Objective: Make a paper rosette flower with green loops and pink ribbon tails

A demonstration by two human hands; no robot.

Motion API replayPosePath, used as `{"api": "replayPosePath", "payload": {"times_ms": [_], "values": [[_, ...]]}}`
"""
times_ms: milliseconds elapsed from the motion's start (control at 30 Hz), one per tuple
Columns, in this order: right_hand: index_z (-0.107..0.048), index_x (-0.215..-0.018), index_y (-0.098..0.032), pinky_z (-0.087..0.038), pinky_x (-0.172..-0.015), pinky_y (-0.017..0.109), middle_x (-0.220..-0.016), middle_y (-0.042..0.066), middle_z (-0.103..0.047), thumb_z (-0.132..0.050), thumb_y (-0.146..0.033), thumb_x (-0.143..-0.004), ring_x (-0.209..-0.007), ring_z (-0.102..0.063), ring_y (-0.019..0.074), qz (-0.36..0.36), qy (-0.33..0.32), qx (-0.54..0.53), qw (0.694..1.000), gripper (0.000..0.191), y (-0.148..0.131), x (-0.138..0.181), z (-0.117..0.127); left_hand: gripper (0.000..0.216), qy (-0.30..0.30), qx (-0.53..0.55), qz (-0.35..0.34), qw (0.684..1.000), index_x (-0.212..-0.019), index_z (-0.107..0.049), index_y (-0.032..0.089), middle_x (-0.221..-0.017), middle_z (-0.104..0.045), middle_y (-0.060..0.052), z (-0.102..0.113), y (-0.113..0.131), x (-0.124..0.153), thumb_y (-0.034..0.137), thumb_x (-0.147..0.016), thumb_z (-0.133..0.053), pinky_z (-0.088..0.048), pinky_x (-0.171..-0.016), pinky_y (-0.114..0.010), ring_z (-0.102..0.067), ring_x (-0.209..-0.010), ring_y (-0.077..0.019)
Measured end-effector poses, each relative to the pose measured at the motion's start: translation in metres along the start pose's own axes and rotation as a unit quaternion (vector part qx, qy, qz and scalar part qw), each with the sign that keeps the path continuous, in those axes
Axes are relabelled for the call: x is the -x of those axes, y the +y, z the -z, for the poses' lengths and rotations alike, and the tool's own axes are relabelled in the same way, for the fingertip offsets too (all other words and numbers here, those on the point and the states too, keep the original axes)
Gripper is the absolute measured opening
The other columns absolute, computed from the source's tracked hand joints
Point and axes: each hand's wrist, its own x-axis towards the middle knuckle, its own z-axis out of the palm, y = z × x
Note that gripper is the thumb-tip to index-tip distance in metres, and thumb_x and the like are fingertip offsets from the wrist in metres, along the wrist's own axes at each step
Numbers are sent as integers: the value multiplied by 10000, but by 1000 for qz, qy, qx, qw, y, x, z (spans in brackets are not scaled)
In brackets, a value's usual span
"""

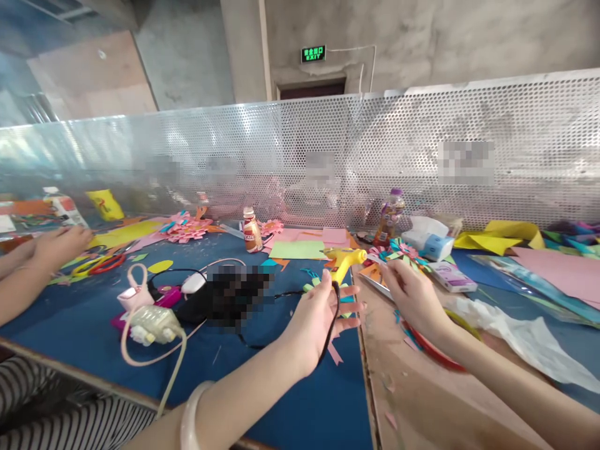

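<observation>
The left hand (323, 312) grasps a yellow glue gun (344, 257), thumb along the handle and the other fingers spread beyond it; a black cord (330, 331) trails past the wrist, and a pale bracelet (191, 415) rings the forearm. The gun lies between the two hands, and the fingertips of the right hand (407, 290) pinch a thin pale stick (374, 257) at its right end.

A blue tabletop (290, 409) spreads under the left arm, a brown board (417, 409) under the right. Left of the gun are a cream socket (157, 322) and a partly pixelated black pouch (234, 297); crumpled tissue (520, 334) lies beside the right forearm.

A co-worker's hands (63, 244) are behind scissors (96, 265); their grip cannot be told. Farther back stand a brown bottle (252, 234) reading "CAFE" and a purple-capped bottle (390, 219) with an unreadable label, among colored paper (300, 250).

Behind them runs a perforated metal panel (398, 125), then a bare gray wall (445, 37) with a lit green sign (313, 54) reading "安全出口 EXIT".
</observation>
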Motion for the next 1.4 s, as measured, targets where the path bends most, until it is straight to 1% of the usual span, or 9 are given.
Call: {"api": "replayPosePath", "payload": {"times_ms": [167, 333, 433, 567, 767, 967, 1067, 1200, 1400], "values": [[-532, -836, -201, -430, -640, 295, -761, 34, -587, -435, -316, -908, -695, -557, 178, 64, 23, 48, 996, 166, 21, 6, 13, 299, -17, 45, 27, 998, -908, -542, 109, -808, -604, -54, -12, -3, -11, 399, -845, -571, -463, -547, -218, -551, -575, -85], [-577, -890, -235, -419, -797, 393, -900, 67, -611, -622, -180, -772, -844, -589, 227, 209, 232, 135, 940, 137, 21, 26, 31, 312, -48, 0, -76, 996, -793, -517, 130, -722, -552, -14, -20, -19, -18, 425, -799, -618, -413, -477, -209, -509, -523, -81], [-588, -936, -247, -465, -752, 339, -892, 46, -638, -458, -273, -888, -864, -607, 202, 55, 7, -64, 996, 140, -4, 36, 35, 296, -97, -36, -87, 991, -923, -519, 152, -772, -570, -21, -26, -29, -13, 437, -847, -546, -420, -497, -213, -547, -564, -97], [-582, -854, -204, -474, -474, 264, -488, -27, -534, -360, -581, -869, -461, -566, 150, -245, -239, -335, 878, 438, -39, 33, 32, 346, -132, -111, -85, 981, -1128, -483, 178, -850, -605, -45, -37, -35, 4, 436, -899, -449, -444, -557, -217, -592, -631, -112], [-568, -969, -195, -305, -232, 209, -347, -97, -359, -446, -608, -798, -226, -351, 112, -457, -155, -516, 708, 463, -56, 31, 21, 467, -115, -202, -34, 972, -1155, -516, 168, -857, -638, -88, -35, -36, 24, 523, -897, -355, -497, -652, -261, -635, -781, -181], [-581, -1052, -218, -537, -544, 280, -782, 40, -680, -573, -372, -799, -639, -647, 191, -375, 28, -550, 746, 297, -57, 27, 23, 390, -36, -316, 27, 948, -948, -611, 153, -689, -622, -49, 3, 3, 15, 486, -872, -423, -473, -455, -232, -616, -486, -150], [-612, -982, -211, -535, -640, 284, -807, 53, -680, -586, -367, -797, -717, -642, 197, -373, 38, -543, 752, 244, -48, 25, 27, 297, 11, -491, -57, 869, -902, -636, 170, -729, -641, -45, 32, 28, 6, 431, -833, -511, -481, -485, -227, -633, -557, -163], [-610, -936, -213, -481, -553, 255, -678, 35, -645, -572, -378, -796, -613, -571, 177, -373, -51, -511, 773, 220, -39, 32, 30, 171, -33, -664, -135, 735, -908, -688, 218, -919, -683, -51, 67, 40, 10, 296, -803, -578, -485, -773, -280, -634, -860, -197], [-633, -895, -206, -466, -524, 282, -479, -5, -567, -485, -522, -797, -492, -561, 192, -383, -221, -439, 782, 362, -55, 42, 34, 627, -110, -729, -36, 675, -1292, -488, 338, -1417, -417, -49, 91, 38, 46, 305, -705, -707, -253, -1077, -468, -297, -1343, -270]]}}
